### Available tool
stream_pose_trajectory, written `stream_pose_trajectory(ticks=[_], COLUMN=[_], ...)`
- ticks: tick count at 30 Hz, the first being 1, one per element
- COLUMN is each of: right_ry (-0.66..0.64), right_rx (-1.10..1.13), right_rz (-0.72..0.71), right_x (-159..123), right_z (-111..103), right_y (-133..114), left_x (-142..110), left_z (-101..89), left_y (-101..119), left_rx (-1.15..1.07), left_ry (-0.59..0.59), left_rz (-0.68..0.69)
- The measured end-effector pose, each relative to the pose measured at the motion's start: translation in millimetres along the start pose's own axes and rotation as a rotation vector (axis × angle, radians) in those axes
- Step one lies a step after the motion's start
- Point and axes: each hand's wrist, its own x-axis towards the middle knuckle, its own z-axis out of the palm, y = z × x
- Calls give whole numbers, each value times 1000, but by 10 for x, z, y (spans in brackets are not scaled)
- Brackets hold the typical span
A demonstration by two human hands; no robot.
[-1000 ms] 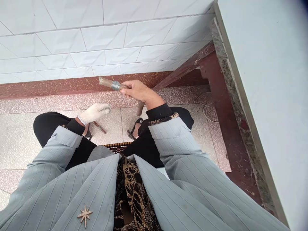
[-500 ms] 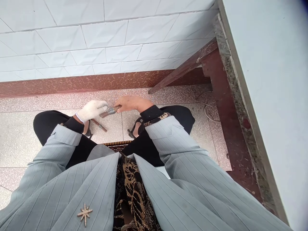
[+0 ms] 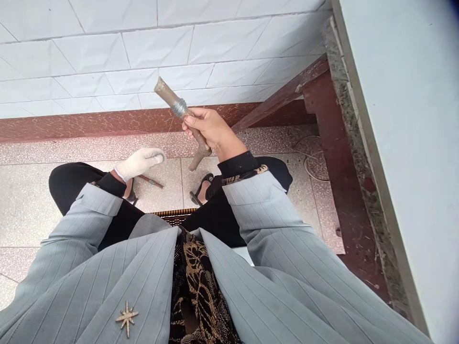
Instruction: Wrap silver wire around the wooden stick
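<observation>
From where I stand, the biggest risk is the forked brown stick [image 3: 165, 91] dropping onto the speckled floor [image 3: 28, 205], near its wall-side edge, if the bare right hand [image 3: 210, 128], gripping it midway in the air, loosens. The gloved left hand [image 3: 138, 163] is curled beside it, not touching; whether it holds anything, I cannot tell. A lesser risk: the wire coil [image 3: 180, 108] could slip if wound loosely. The stick looks smooth and dull, tilted, its pale cut end up, fork down. The silvery wire circles it in tight-looking turns.
</observation>
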Motion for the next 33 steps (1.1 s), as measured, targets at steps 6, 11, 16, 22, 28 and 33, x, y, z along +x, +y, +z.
stream_pose_trajectory(ticks=[6,11,16,22,28,33], right_ry=[36,-345,-822,-849,-159,16], right_rx=[-756,-1099,-845,-383,-65,-237], right_rz=[180,189,201,76,-41,68], right_x=[34,-8,-24,-52,-71,-1], right_z=[119,223,215,0,-59,10], right_y=[61,69,68,-68,-126,-39], left_x=[0,13,6,37,49,9], left_z=[-30,-57,-109,-108,21,57], left_y=[10,-20,-4,-82,-70,118], left_rx=[178,276,320,218,42,91], left_ry=[-45,-14,95,178,74,-18], left_rz=[32,-15,3,-4,-58,-11])
